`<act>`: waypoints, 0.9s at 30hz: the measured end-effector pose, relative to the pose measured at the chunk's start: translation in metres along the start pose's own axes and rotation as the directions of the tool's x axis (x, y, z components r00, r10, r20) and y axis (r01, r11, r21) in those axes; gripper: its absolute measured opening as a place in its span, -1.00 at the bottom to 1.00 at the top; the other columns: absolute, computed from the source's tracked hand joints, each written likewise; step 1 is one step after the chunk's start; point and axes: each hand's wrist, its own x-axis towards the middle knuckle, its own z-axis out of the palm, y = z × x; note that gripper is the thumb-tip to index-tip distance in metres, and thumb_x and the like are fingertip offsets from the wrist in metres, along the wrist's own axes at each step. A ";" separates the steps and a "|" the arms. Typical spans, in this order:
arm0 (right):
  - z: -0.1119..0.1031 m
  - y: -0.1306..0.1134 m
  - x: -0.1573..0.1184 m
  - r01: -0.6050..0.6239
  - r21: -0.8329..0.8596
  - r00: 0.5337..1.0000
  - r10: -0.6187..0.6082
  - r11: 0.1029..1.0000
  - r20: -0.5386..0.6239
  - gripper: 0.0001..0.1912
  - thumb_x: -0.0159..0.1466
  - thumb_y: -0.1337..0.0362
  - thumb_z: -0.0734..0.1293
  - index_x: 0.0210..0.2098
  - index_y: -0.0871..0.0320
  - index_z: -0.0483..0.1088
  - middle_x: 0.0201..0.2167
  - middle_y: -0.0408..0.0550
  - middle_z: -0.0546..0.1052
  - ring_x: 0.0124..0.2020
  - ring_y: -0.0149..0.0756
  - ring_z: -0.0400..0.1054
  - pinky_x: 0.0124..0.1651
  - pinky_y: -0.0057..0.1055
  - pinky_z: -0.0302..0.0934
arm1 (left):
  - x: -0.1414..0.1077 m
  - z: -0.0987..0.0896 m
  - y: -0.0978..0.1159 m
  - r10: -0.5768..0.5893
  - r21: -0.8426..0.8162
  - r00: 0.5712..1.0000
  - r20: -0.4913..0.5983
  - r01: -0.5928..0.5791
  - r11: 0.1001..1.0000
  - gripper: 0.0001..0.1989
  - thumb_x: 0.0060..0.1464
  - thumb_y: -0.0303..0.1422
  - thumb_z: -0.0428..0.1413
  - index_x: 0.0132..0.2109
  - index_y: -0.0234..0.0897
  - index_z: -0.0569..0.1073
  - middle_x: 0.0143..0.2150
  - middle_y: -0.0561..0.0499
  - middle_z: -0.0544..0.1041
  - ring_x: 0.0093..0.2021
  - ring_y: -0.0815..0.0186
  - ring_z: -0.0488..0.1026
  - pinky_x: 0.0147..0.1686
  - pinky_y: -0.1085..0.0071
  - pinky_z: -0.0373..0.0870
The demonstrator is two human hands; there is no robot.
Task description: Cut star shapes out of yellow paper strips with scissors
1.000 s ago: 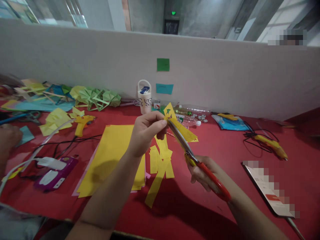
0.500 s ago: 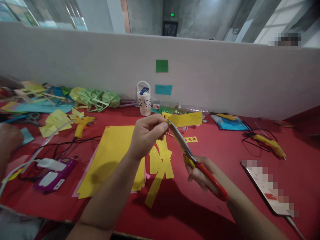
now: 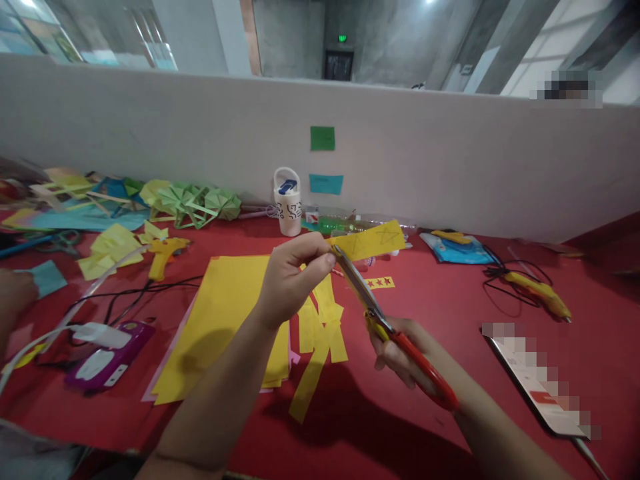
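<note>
My left hand pinches the left end of a yellow paper strip that has star outlines drawn on it. Red-handled scissors are in my right hand, fingers wrapped round the handles. Their blade tips meet the strip right beside my left fingertips. Below my hands, several cut yellow strips lie crossed on the red table. To their left is a stack of yellow sheets over pink paper. A small yellow piece with red stars lies beyond the scissors.
A white cup stands by the partition. Glue guns with cables, a purple power strip, folded paper shapes, a blue packet and a tablet-like device surround the work. Another person's hand is at far left.
The yellow strip has tilted, its right end rising slightly, and its left end now shows less beyond my fingers. The whole view has shifted slightly downward. Both hands keep their holds.
</note>
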 end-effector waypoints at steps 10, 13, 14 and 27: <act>0.004 0.004 -0.001 0.040 0.058 0.999 -0.041 0.998 0.021 -0.38 0.20 -0.35 0.21 -0.54 0.08 0.08 -0.65 -0.28 0.14 -0.71 -0.56 -0.04 -0.68 -0.51 -0.12 | 0.000 -0.001 -0.002 0.065 0.078 0.998 -0.026 -0.063 0.995 -0.78 -0.01 -0.44 0.05 -0.59 -0.26 0.31 -0.22 -0.07 0.48 -0.11 0.23 0.42 -0.12 0.24 0.36; 0.004 0.005 0.000 0.054 0.057 0.999 -0.054 0.997 -0.002 -0.38 0.20 -0.34 0.22 -0.54 0.09 0.09 -0.66 -0.29 0.15 -0.71 -0.55 -0.03 -0.67 -0.50 -0.08 | 0.000 -0.001 -0.002 0.033 0.022 0.999 -0.013 -0.033 0.999 -0.78 -0.01 -0.45 0.04 -0.59 -0.25 0.28 -0.39 0.00 0.41 -0.31 0.32 0.37 -0.29 0.31 0.31; 0.004 0.005 0.000 0.047 0.060 0.999 -0.047 0.997 -0.003 -0.38 0.20 -0.34 0.22 -0.54 0.08 0.09 -0.66 -0.29 0.15 -0.72 -0.55 -0.03 -0.67 -0.50 -0.08 | 0.000 -0.001 -0.002 0.030 0.007 0.999 -0.014 -0.030 1.000 -0.77 -0.02 -0.45 0.04 -0.59 -0.25 0.27 -0.43 0.02 0.38 -0.36 0.35 0.34 -0.33 0.33 0.28; 0.005 0.017 0.001 0.001 0.083 0.999 0.003 0.997 -0.045 -0.41 0.15 -0.30 0.29 -0.56 0.09 0.14 -0.68 -0.27 0.20 -0.73 -0.54 0.01 -0.73 -0.53 -0.09 | 0.002 0.001 0.000 0.011 -0.048 1.000 -0.013 -0.012 0.999 -0.78 -0.04 -0.47 0.05 -0.60 -0.26 0.30 -0.50 0.06 0.31 -0.41 0.38 0.28 -0.37 0.36 0.24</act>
